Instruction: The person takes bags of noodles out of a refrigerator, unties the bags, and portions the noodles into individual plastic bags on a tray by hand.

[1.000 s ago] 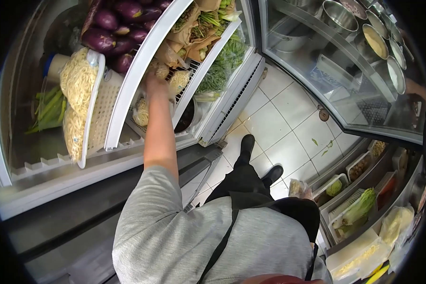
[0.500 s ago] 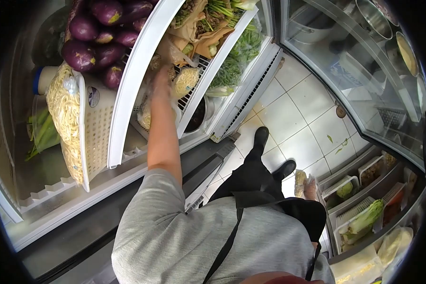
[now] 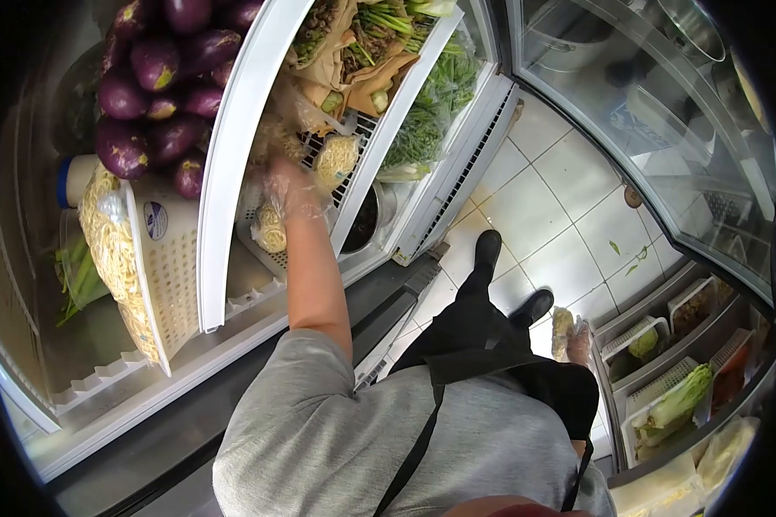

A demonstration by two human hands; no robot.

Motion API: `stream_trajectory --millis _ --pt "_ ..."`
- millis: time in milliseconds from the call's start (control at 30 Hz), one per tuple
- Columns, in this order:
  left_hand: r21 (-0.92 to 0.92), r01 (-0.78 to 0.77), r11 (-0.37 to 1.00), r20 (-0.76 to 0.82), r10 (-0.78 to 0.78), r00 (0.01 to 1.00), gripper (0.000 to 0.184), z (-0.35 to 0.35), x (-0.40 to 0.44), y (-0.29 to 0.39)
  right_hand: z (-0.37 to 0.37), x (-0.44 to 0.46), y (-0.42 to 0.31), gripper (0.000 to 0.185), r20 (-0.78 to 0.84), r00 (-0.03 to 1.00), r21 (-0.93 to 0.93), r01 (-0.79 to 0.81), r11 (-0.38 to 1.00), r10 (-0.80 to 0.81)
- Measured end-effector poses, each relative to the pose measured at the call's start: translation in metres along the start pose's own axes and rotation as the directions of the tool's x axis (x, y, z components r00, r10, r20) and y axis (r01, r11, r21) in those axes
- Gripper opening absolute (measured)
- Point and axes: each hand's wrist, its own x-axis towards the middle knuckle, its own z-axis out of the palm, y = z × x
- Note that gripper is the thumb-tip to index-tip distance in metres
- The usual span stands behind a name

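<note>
In among noodle bundles with left hand, can't tell if clenched; grasping packet in right hand; squeeze lightly, avoid crushing!

Left hand drawn slightly back, more eggplants in view

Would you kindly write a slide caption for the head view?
Left hand inside a stocked fridge, near noodles; right hand holding a packet.

noodle bundle on wire shelf
</note>
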Motion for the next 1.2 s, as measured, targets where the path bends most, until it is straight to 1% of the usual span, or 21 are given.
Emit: stream_trajectory --millis 33,67,167,233,300,400,433,467,533,567,700,767,800,867,900,967,1000,1067,1100,1167,1200 --pt "0.085 -0.024 0.996 -0.082 0.031 0.996 0.045 -0.005 -0.002 -0.001 0.0 0.0 -0.001 0.062 0.007 1.0 -0.003 -0.025 1.0 0.025" --pt "0.058 0.009 0.998 -0.065 -0.005 0.998 0.044 -0.005 0.005 -0.005 0.0 0.002 -0.004 0.063 0.013 0.999 -0.005 -0.048 0.999 0.048" --pt "-0.122 0.161 0.979 0.112 -0.148 0.983 0.043 0.005 0.059 -0.018 -0.003 -0.002 -0.018 0.066 0.076 0.996 -0.004 -0.042 0.999 0.042" --pt "-0.172 0.203 0.964 0.199 -0.168 0.966 0.043 0.014 0.094 -0.024 0.002 -0.002 -0.018 0.066 0.075 0.997 0.016 -0.033 0.999 0.032" --pt "-0.189 0.204 0.961 0.224 -0.16 0.961 0.042 0.022 0.116 -0.024 0.01 -0.001 -0.018 0.066 0.065 0.998 0.038 -0.021 0.999 0.019" --pt "-0.199 0.19 0.961 0.245 -0.139 0.96 0.041 0.032 0.14 -0.024 0.017 -0.007 -0.012 0.066 0.026 0.997 -0.052 -0.069 0.996 0.07" --pt "-0.202 0.186 0.962 0.248 -0.134 0.96 0.041 0.034 0.147 -0.023 0.018 -0.008 -0.011 0.059 0.02 0.998 -0.01 -0.068 0.998 0.068" --pt "-0.202 0.183 0.962 0.256 -0.128 0.958 0.041 0.035 0.155 -0.025 0.017 -0.008 -0.011 0.059 0.025 0.998 -0.014 -0.065 0.998 0.065" --pt "-0.202 0.171 0.965 0.258 -0.116 0.959 0.04 0.037 0.163 -0.025 0.011 -0.012 -0.019 0.051 0.116 0.988 0.022 -0.101 0.995 0.098" --pt "-0.202 0.166 0.965 0.258 -0.111 0.96 0.04 0.038 0.166 -0.024 0.016 -0.014 -0.015 0.046 0.065 0.996 0.035 -0.07 0.997 0.067" --pt "-0.203 0.142 0.969 0.261 -0.086 0.962 0.039 0.039 0.176 -0.023 0.045 0.0 0.017 0.043 0.015 0.999 0.017 -0.048 0.999 0.048" --pt "-0.202 0.136 0.97 0.263 -0.081 0.962 0.038 0.038 0.181 -0.023 0.054 0.008 0.027 0.052 0.089 0.993 0.032 -0.083 0.996 0.08" --pt "-0.204 0.13 0.97 0.26 -0.075 0.963 0.038 0.036 0.184 -0.022 0.051 0.007 0.018 0.052 0.09 0.993 0.033 -0.081 0.996 0.078" --pt "-0.207 0.121 0.971 0.255 -0.066 0.965 0.038 0.036 0.193 -0.019 0.032 -0.003 -0.027 0.06 0.24 0.961 0.087 -0.163 0.983 0.138" --pt "-0.204 0.115 0.972 0.256 -0.06 0.965 0.037 0.036 0.196 -0.018 0.045 0.003 -0.011 0.06 0.241 0.961 0.086 -0.164 0.983 0.14" --pt "-0.203 0.102 0.974 0.253 -0.049 0.966 0.037 0.036 0.205 -0.015 0.076 0.019 0.029 0.04 -0.024 0.999 0.106 0.049 0.993 -0.047" --pt "-0.202 0.095 0.975 0.252 -0.042 0.967 0.037 0.036 0.209 -0.014 0.076 0.02 0.026 0.04 -0.024 0.999 0.106 0.05 0.993 -0.047" --pt "-0.198 0.08 0.977 0.246 -0.029 0.969 0.036 0.036 0.22 -0.011 0.074 0.018 0.019 0.039 -0.052 0.998 -0.023 0.025 0.999 -0.026" --pt "-0.196 0.072 0.978 0.244 -0.023 0.969 0.036 0.037 0.226 -0.008 0.072 0.02 0.019 0.039 -0.055 0.998 -0.02 0.023 1.0 -0.024" --pt "-0.188 0.054 0.981 0.239 -0.008 0.971 0.036 0.039 0.235 -0.003 0.065 0.021 0.023 0.064 0.152 0.985 0.071 -0.089 0.993 0.077" --pt "-0.186 0.046 0.981 0.236 -0.001 0.972 0.035 0.039 0.242 -0.002 0.061 0.016 0.016 0.064 0.153 0.985 0.073 -0.091 0.993 0.079"
